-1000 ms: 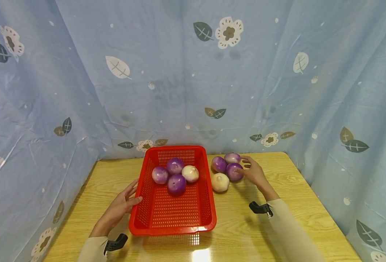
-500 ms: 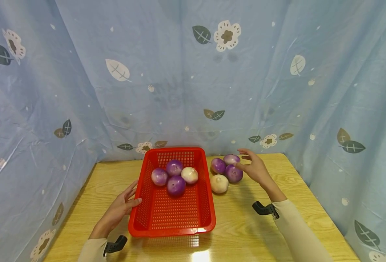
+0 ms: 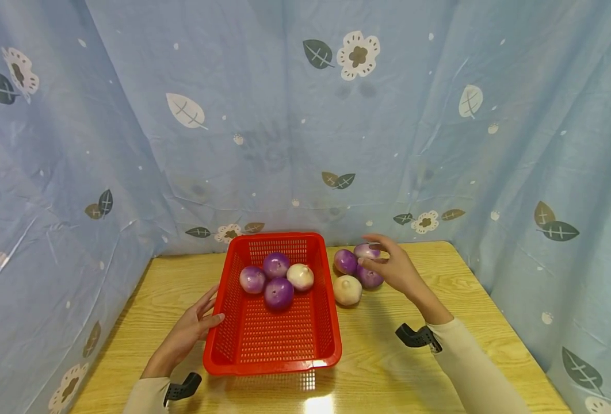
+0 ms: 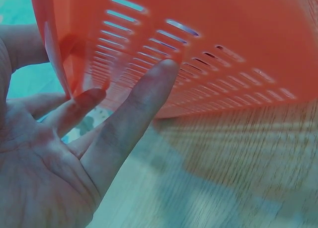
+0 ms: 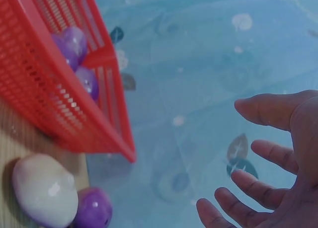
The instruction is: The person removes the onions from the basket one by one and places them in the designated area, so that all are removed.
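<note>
A red plastic basket (image 3: 279, 348) with slotted walls sits mid-table in the head view. Several purple-and-white turnips (image 3: 279, 294) lie together inside it. My left hand (image 3: 188, 328) grips the basket's left rim, thumb over the edge and fingers against the outer wall, which the left wrist view (image 4: 129, 114) shows closely. Right of the basket, a small group of turnips (image 3: 345, 261) rests on the table, one pale side up (image 3: 347, 290). Above this group is my right hand (image 3: 396, 267), fingers spread and holding nothing; it partly covers two purple turnips.
The wooden table (image 3: 440, 287) carries everything. A blue curtain (image 3: 264, 144) with leaf and flower prints stands close behind the table and along both sides. Each wrist wears a black camera mount (image 3: 414, 334).
My right hand lifts off the purple turnips, shifts right, then comes back left above them, still holding nothing. My left hand and the basket keep their place.
</note>
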`<action>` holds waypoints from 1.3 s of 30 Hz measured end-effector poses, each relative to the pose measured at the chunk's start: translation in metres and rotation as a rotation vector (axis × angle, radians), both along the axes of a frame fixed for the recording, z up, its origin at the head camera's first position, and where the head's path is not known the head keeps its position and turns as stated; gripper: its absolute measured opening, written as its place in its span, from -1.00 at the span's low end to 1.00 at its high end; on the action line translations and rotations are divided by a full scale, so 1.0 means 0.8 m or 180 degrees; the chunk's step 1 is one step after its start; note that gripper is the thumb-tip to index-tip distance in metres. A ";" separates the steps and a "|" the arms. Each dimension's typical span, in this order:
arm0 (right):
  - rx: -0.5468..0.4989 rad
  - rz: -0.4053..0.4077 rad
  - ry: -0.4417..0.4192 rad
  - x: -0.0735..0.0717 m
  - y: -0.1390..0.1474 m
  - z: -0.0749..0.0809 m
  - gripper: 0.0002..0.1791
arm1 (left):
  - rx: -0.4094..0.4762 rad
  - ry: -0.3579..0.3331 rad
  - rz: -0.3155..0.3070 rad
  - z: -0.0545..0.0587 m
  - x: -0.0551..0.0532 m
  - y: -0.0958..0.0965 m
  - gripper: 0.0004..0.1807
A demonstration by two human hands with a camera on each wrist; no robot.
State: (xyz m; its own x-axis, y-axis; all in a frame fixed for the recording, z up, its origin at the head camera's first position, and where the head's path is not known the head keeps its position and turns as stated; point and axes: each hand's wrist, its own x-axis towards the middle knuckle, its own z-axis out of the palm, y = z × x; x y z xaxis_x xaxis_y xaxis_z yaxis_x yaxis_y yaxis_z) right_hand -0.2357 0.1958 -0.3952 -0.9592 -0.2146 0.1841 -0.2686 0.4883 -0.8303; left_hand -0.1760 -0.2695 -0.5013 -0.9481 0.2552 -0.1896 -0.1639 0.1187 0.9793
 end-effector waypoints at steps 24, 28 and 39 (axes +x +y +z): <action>0.0522 0.0835 0.0443 0.012 -0.084 0.018 -0.35 | -0.0009 -0.0003 -0.0002 0.001 0.001 0.001 -0.14; 0.0498 0.1091 0.0307 0.007 -0.096 0.014 -0.34 | -0.0017 -0.0018 0.0010 0.002 0.002 0.002 -0.13; 0.0386 0.1260 -0.0063 -0.002 -0.129 -0.002 -0.38 | -0.0023 -0.0016 -0.0020 0.001 0.000 0.002 -0.13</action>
